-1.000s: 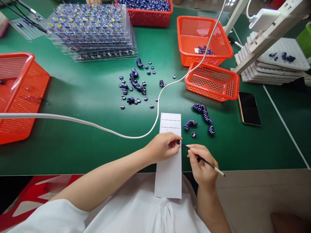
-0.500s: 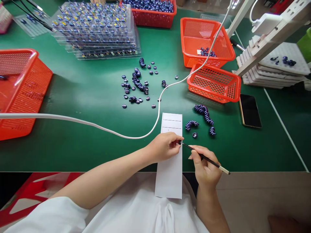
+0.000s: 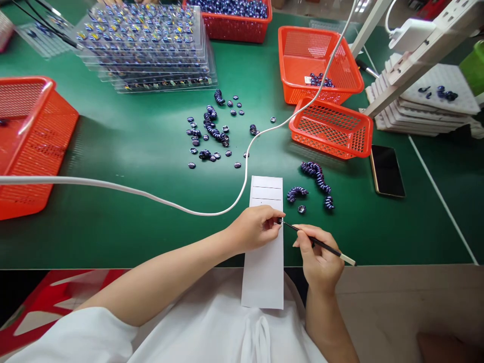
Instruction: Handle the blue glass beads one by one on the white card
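Between thumb and forefinger, my left hand [image 3: 259, 227] pinches a small dark domed piece [image 3: 280, 220], mostly hidden by the fingertips. It is held over a white paper strip [image 3: 263, 277] that hangs past the table edge. My right hand [image 3: 321, 254] grips a thin black brush [image 3: 323, 245] with a pale end, like a pen. The brush tip meets the dark piece. Just beyond the hands lie a short curved row of shiny dark-blue domed pieces [image 3: 297, 193], a longer row [image 3: 318, 176] and a single piece lying hollow side up [image 3: 301, 209].
More blue pieces [image 3: 215, 132] lie scattered mid-table. A white cable [image 3: 185, 207] crosses the green table [image 3: 124, 237]. Red baskets [image 3: 328, 128] stand at the right, another basket [image 3: 34, 146] at the left. Stacked clear trays [image 3: 147, 50], a phone [image 3: 387, 170] and foam sheets [image 3: 419, 106] lie farther out.
The view has shifted very slightly. Both hands keep their places, with the brush tip still at the small dark piece.
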`<state>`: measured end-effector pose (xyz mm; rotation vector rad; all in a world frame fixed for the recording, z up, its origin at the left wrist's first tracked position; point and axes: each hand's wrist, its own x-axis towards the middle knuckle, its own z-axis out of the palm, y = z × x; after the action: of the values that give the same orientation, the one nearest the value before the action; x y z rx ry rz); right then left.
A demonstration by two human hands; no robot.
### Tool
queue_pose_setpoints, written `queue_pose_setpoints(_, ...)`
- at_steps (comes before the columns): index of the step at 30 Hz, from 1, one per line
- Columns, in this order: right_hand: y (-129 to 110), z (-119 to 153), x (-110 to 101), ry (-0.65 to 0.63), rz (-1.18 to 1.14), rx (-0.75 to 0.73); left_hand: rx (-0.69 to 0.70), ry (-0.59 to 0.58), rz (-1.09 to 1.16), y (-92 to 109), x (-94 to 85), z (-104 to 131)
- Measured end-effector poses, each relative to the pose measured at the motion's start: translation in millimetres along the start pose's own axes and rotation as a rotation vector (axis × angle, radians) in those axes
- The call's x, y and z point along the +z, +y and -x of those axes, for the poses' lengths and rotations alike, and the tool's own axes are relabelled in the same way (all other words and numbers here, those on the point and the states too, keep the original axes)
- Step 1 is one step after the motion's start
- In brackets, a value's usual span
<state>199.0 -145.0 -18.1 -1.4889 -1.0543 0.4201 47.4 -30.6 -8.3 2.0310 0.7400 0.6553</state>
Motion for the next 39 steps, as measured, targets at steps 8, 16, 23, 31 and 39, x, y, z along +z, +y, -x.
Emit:
queue_pose_setpoints(8,3.0,0.6,1.0,-0.003,0.058,0.009,0.01,0.006,-0.02,-1.1,1.1,0.7)
queue_pose_setpoints(16,-0.2,-0.4,-0.1,-0.003,0.06,0.031,0.02,0.012,-0.022,-1.7,4.4,1.5)
queue_pose_setpoints(23,-1.5,-2.6,-4.5,0.14,-0.103,0.189,-0.015,0.14,-0.176,-1.0,-24.0,-5.4)
queue_pose_setpoints(31,-3.0,-2.2,-1.1,0.234,-0.246,0.213,-0.303,0.262,-0.788,-16.5,-82.7,-9.7)
queue_pose_setpoints(39,1.4,-9.5,-14.8,0.508,-0.246,0.136,0.193,0.012,-0.484,14.1,-8.5,-19.5)
